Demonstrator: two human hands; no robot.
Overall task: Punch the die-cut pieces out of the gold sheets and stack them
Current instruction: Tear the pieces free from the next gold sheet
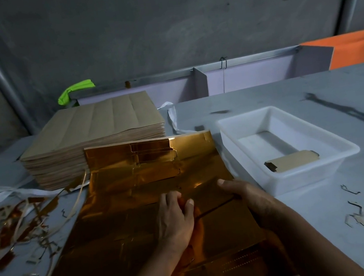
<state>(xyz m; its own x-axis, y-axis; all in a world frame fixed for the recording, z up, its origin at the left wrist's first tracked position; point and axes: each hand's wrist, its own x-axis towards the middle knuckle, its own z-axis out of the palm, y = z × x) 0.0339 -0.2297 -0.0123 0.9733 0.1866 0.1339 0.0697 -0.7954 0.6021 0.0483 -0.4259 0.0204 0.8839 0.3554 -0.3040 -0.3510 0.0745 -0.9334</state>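
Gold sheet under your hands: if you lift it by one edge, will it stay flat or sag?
Probably sags: the gold sheet already ripples and its far edge curls up. It looks thin and light, so likely easy to lift. Its glossy face may slip under the left hand and right hand.

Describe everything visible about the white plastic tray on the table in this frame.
The white plastic tray is a shallow rectangular bin with a rolled rim, sloped walls and a flat floor, slightly translucent. It sits upright and skewed on the grey table, right of the gold sheet, its near-left edge close to the right hand, though contact is unclear. Inside lies one brown punched piece with notched ends, flat near the front wall; otherwise nothing shows in it.
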